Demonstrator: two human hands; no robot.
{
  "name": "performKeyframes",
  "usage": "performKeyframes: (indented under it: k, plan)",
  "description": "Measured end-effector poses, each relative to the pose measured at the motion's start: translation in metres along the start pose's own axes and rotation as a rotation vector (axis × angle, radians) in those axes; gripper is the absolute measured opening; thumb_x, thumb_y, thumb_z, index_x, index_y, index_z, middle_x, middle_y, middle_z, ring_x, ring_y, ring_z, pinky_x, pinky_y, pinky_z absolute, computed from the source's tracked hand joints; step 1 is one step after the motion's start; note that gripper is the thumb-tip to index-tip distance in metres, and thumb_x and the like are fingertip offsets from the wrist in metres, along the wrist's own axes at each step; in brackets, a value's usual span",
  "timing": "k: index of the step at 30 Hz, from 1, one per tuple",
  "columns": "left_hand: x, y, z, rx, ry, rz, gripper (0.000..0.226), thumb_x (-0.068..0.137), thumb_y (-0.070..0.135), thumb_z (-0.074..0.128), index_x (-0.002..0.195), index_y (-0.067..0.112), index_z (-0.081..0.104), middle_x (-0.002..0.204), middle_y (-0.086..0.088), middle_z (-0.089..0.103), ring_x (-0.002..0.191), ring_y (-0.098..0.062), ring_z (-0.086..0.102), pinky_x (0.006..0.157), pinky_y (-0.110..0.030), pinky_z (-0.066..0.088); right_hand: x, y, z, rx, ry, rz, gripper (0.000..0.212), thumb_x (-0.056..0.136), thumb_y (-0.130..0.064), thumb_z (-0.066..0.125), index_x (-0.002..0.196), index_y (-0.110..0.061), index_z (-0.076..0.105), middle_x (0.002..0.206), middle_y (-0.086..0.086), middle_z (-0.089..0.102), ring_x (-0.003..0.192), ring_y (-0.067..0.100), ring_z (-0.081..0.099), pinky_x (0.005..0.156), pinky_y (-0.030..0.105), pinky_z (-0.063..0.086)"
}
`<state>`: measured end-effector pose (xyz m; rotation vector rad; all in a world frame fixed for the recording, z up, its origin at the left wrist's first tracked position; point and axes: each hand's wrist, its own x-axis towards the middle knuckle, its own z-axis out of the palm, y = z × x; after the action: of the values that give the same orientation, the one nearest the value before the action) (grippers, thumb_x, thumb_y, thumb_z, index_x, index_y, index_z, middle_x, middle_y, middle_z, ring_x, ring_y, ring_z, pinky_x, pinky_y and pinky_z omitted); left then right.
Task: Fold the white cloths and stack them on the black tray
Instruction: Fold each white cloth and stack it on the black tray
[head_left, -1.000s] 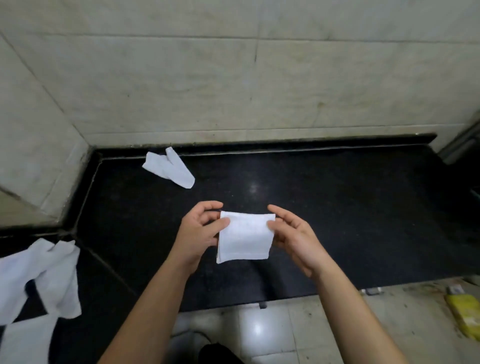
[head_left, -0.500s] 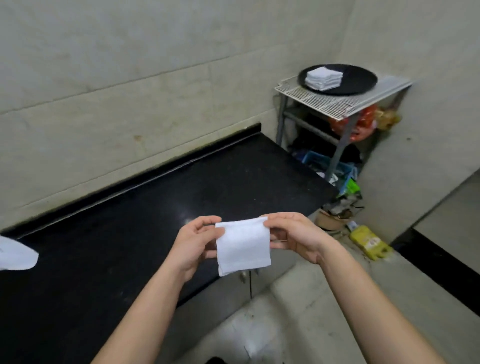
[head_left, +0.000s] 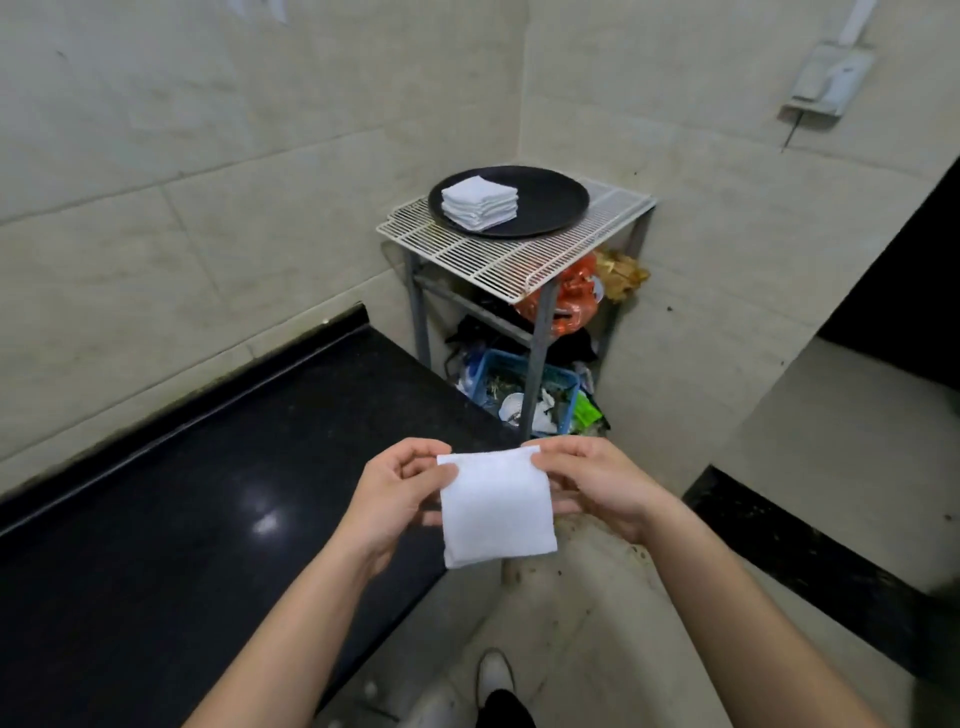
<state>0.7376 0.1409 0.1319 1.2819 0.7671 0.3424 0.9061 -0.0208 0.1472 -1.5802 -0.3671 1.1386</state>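
I hold a folded white cloth (head_left: 496, 512) in the air, over the right end of the black counter (head_left: 208, 509). My left hand (head_left: 397, 493) pinches its upper left corner and my right hand (head_left: 592, 486) pinches its upper right corner. The cloth hangs down as a small square. Ahead, the round black tray (head_left: 553, 200) rests on a white wire rack (head_left: 519, 260) in the corner. A stack of several folded white cloths (head_left: 480, 201) sits on the tray's left half.
Under the rack are an orange bag (head_left: 576, 299), a blue basket (head_left: 524, 392) of clutter and grey metal legs. Tiled walls close the corner. A dark ledge (head_left: 795, 561) runs along the floor at right. My shoe (head_left: 496, 675) shows on the floor below.
The view has swung right, away from the counter and its loose cloths, bringing the rack and tray closer and more central. Both hands still hold the folded cloth by its top corners.
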Motion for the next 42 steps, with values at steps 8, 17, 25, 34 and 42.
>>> performKeyframes:
  k: [8, 17, 25, 34, 42]
  plan:
    - [0.15, 0.095, 0.055, 0.032, -0.011, 0.133, 0.015, 0.089, 0.006, 0.068, 0.103, 0.009, 0.067, 0.092, -0.021, 0.068, 0.076, -0.022, 0.069, 0.057, -0.031, 0.056, 0.111, -0.127, -0.073, -0.16, 0.143, -0.134, 0.017, 0.098, -0.017, 0.06, 0.109, -0.022, 0.073, 0.088, -0.002, 0.072, 0.074, 0.006, 0.067, 0.06, 0.024, 0.054]
    - [0.258, 0.18, 0.09, 0.064, 0.104, 0.35, 0.014, 0.088, 0.005, 0.07, 0.097, 0.015, 0.067, 0.087, 0.001, 0.064, 0.066, -0.009, 0.064, 0.053, -0.029, 0.055, 0.198, -0.228, -0.118, -0.155, 0.222, -0.372, 0.017, 0.097, -0.015, 0.063, 0.112, -0.018, 0.071, 0.086, 0.001, 0.069, 0.062, 0.001, 0.064, 0.053, 0.016, 0.05]
    - [0.369, 0.218, 0.12, 0.154, 0.231, 0.481, 0.018, 0.087, 0.007, 0.071, 0.096, 0.023, 0.068, 0.083, 0.008, 0.061, 0.067, -0.019, 0.06, 0.062, -0.04, 0.059, 0.315, -0.293, -0.18, -0.268, 0.091, -0.474, 0.018, 0.097, -0.027, 0.063, 0.112, -0.033, 0.072, 0.104, -0.007, 0.074, 0.098, 0.013, 0.07, 0.081, 0.032, 0.06]
    - [0.511, 0.281, 0.204, 0.038, 0.427, 0.293, 0.013, 0.089, 0.006, 0.069, 0.101, 0.012, 0.066, 0.083, -0.005, 0.056, 0.073, -0.021, 0.064, 0.057, -0.033, 0.058, 0.459, -0.387, -0.274, -0.213, -0.008, -0.465, 0.018, 0.096, -0.017, 0.064, 0.111, -0.022, 0.073, 0.107, 0.006, 0.071, 0.084, 0.006, 0.07, 0.066, 0.022, 0.056]
    - [0.594, 0.264, 0.219, 0.289, 0.545, 0.057, 0.011, 0.086, 0.007, 0.068, 0.093, 0.014, 0.063, 0.086, -0.006, 0.064, 0.075, -0.024, 0.068, 0.067, -0.045, 0.062, 0.567, -0.394, -0.307, -0.399, -0.134, -0.366, 0.015, 0.096, -0.015, 0.065, 0.105, -0.026, 0.071, 0.103, 0.005, 0.073, 0.096, 0.022, 0.072, 0.075, 0.039, 0.062]
